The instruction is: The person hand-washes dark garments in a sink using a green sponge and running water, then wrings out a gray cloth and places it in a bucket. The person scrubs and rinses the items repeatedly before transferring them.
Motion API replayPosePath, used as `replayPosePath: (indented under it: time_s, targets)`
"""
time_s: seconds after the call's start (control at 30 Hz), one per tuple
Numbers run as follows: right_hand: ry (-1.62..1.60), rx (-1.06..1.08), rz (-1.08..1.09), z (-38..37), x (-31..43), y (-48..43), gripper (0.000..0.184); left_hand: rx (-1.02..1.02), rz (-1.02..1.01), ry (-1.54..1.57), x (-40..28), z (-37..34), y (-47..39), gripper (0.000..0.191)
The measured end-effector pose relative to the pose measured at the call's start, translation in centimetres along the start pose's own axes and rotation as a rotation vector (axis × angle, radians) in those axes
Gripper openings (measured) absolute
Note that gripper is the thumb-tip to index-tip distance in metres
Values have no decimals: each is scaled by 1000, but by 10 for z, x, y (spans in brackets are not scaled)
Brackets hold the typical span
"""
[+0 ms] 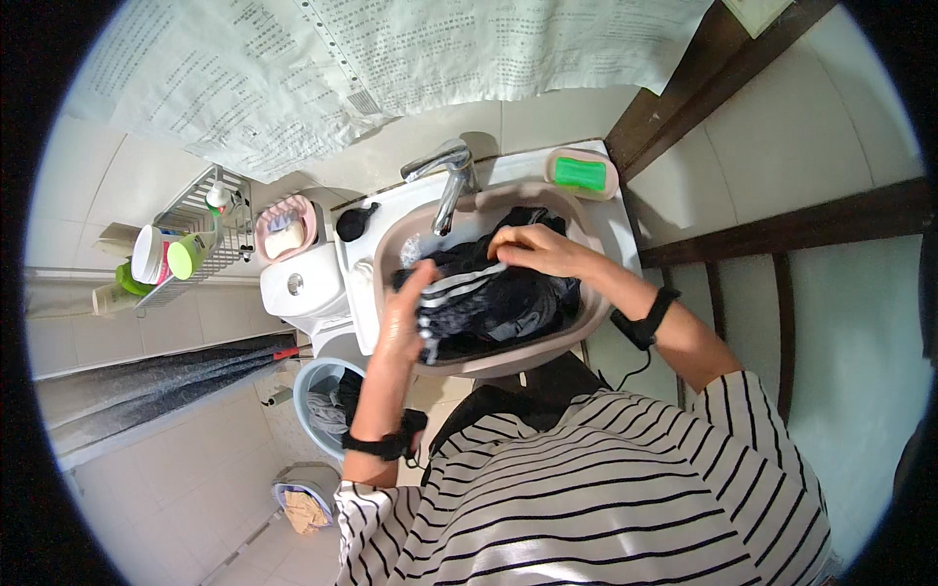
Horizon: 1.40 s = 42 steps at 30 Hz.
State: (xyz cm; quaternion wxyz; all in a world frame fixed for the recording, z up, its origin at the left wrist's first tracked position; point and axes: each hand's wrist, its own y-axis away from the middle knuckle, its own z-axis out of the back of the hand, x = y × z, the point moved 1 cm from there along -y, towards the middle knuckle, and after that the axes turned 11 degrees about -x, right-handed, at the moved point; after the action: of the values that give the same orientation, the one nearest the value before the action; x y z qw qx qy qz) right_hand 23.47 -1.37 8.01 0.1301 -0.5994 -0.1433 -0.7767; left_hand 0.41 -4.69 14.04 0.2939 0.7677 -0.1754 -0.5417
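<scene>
A wet black garment with white stripes [498,300] lies bunched in a beige plastic basin [487,366], set over the white sink. At the garment's left side is my left hand [401,319], wet and blurred, with its thumb raised; its fingers are partly hidden, so its grip is unclear. My right hand [538,249] is on the upper part of the cloth, its bent fingers and thumb pinching a fold. Some suds [411,250] show at the basin's upper left. The chrome faucet [454,183] reaches over the basin's back rim.
A green soap bar [580,173] sits in a dish at the back right. Left stand a toilet [300,286], a pink soap dish [311,220] and a wire rack [238,201] of bottles. A blue bucket [299,395] holds clothes; a waste bin [322,476] is below. Printed sheets [440,58] cover the wall.
</scene>
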Motion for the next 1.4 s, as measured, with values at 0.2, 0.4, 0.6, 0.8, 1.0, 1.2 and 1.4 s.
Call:
replayPosePath:
  time_s: [0.2,0.4,0.6,0.8,1.0,1.2,1.4]
  targets:
    - [534,-76,187,13,5,16,23,214,-211,222,-42,28,22,23]
    - [456,-541,467,44,97,27,22,78,-577,-568,-61,45,39,25]
    - [320,-524,479,30,89,65,24,-78,-888,-528,-41,40,18,11]
    - [305,44,-2,-1,39,57,35,-137,-763,-456,-11,12,-5,12]
    - [133,-18,182,-26,39,45,27,-130,-402,-61,-3,1,-18,31]
    - [-102,-665,12,-28,50,22,37,163,177,348,37,3,-34,34]
    - [370,-340,147,-68,42,-7,27,-1,59,291,90,-27,-57,31]
